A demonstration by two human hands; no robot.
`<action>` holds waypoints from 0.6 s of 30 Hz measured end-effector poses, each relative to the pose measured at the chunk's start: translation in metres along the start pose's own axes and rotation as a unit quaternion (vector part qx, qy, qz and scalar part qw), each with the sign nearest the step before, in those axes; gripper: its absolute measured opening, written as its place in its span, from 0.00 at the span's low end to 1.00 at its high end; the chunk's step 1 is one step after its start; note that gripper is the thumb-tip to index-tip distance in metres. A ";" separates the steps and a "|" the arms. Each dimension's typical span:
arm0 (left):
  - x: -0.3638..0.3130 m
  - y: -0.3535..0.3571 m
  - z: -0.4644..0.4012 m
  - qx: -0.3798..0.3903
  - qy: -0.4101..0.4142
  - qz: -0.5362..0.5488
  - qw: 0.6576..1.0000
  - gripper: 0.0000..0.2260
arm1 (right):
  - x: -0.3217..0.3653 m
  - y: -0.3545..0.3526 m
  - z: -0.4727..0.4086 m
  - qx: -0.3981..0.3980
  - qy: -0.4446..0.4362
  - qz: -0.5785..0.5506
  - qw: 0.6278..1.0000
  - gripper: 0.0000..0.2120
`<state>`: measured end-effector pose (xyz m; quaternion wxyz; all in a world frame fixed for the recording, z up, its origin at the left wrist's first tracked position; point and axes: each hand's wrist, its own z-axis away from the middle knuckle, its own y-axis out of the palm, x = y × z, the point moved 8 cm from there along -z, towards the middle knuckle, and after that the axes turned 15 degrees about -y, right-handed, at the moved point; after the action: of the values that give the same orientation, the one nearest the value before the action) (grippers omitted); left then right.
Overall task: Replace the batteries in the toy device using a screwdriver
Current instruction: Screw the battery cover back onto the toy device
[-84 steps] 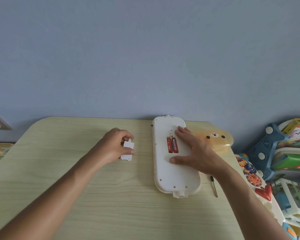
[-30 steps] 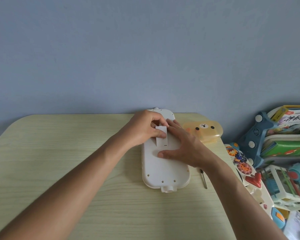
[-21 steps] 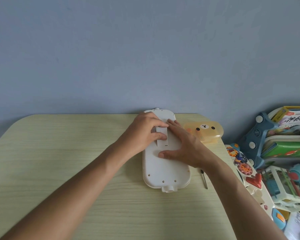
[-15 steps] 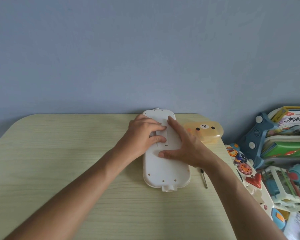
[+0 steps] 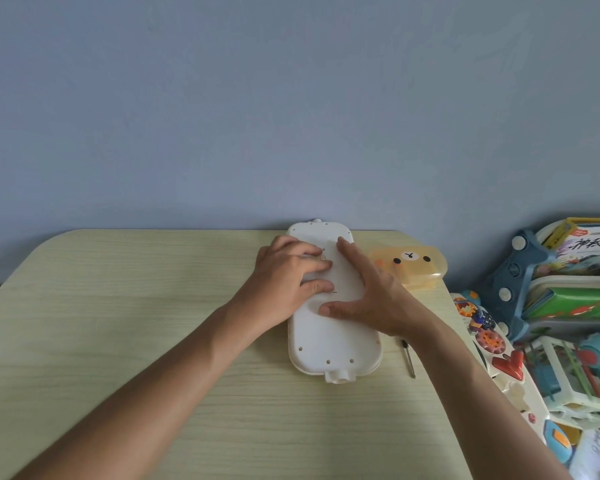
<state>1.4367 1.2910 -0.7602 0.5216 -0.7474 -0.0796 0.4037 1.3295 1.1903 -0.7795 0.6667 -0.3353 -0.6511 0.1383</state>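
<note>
On the far middle of the wooden table [image 5: 118, 306] we see the white toy device [image 5: 329, 337], lying flat with its back side up and its long axis pointing away from us, its far end reaching the edge by the blue wall [image 5: 291, 116]. Both our hands rest on its upper half. Our left hand [image 5: 284, 282] comes from the left edge of the device; its fingers [image 5: 312, 268] are slightly bent and close together, and their tips press down on the plastic near the middle line. It does not grip anything, it only pushes. Our right hand [image 5: 368, 296] lies flat and spread, the index finger stretched toward the far end, the thumb [image 5: 336, 310] pointing left across the device, touching the surface below the left fingers. It is released, holding nothing. We cannot tell if the cover under the fingertips sits fully in place. Just right of the device, touching the table, lies the thin screwdriver [image 5: 408, 358], partly hidden by our right forearm. Behind our right hand stands an orange bear-face box [image 5: 413, 268], and well to the right a pile of coloured toys [image 5: 551, 323].
</note>
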 end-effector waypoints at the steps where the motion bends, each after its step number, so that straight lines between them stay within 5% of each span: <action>1: 0.000 0.000 -0.001 0.011 -0.003 0.001 1.000 0.19 | 0.001 0.000 0.000 0.000 0.000 0.002 1.000 0.54; 4: 0.002 -0.003 0.000 0.033 -0.021 0.023 0.999 0.23 | 0.012 -0.002 0.003 -0.006 -0.029 0.017 0.999 0.48; 8: 0.005 -0.003 0.002 0.045 -0.049 0.045 0.997 0.34 | 0.022 -0.019 0.016 -0.065 -0.093 0.045 0.992 0.26; 12: 0.003 0.002 0.005 0.077 -0.074 0.047 0.993 0.42 | 0.005 -0.062 0.044 -0.169 -0.007 0.114 0.979 0.01; 18: 0.008 0.011 0.007 0.087 -0.089 0.037 0.992 0.48 | -0.031 -0.057 0.074 -0.042 0.203 0.187 0.960 0.14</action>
<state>1.4343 1.2951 -0.7748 0.5601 -0.6627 -0.0626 0.4932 1.2402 1.1489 -0.7736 0.7324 -0.4996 -0.4333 0.1618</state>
